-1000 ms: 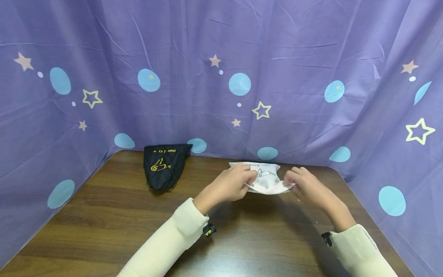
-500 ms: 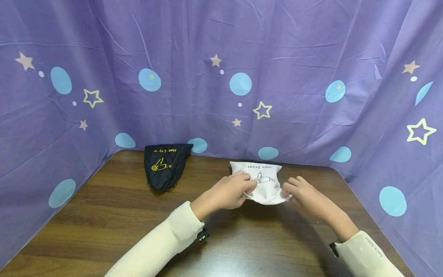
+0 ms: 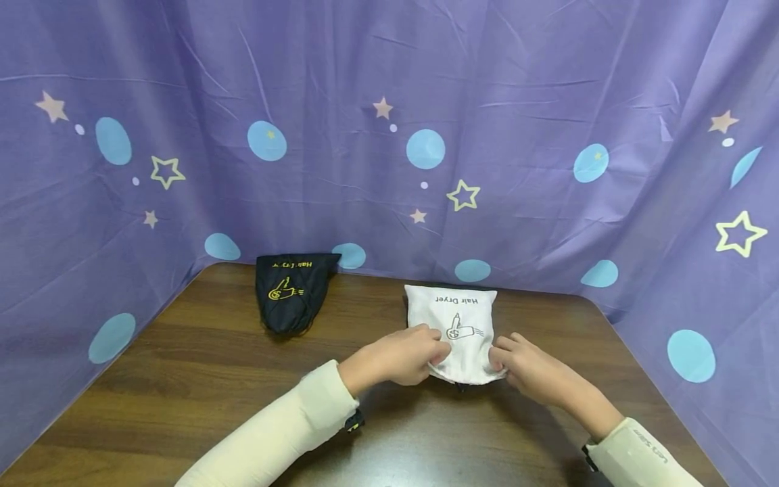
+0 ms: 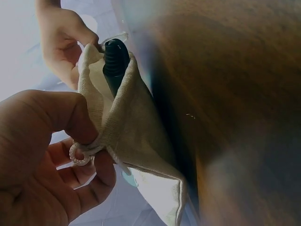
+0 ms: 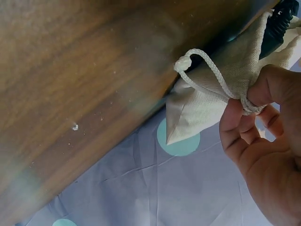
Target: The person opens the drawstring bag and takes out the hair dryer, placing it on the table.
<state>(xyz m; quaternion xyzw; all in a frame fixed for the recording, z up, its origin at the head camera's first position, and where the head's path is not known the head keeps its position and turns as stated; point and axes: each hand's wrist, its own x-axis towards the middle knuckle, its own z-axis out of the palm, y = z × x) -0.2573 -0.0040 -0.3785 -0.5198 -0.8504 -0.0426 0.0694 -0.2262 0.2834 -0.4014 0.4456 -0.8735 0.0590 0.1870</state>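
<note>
A white cloth drawstring bag (image 3: 467, 353), printed "Hair Dryer" with a dryer drawing, lies toward the back of the table with its mouth facing me. My left hand (image 3: 414, 355) pinches one corner of the mouth between thumb and fingers. At the opposite corner my right hand (image 3: 528, 368) pinches the cloth and cord. A knotted white drawstring loop (image 5: 211, 68) hangs out beside the right fingers. Inside the parted mouth, in the left wrist view, shows a dark ribbed end (image 4: 115, 59) of something; the rest of it is hidden in the bag.
A black drawstring bag (image 3: 289, 294) with yellow "Hair Dryer" print lies at the back left of the brown wooden table (image 3: 182, 392). Purple curtains (image 3: 341, 135) with stars and dots enclose the back and both sides.
Both hands have drawn the white bag's mouth toward me, and the bag now lies flatter with its whole print showing. A dark tip has appeared at its mouth. The black bag stays put.
</note>
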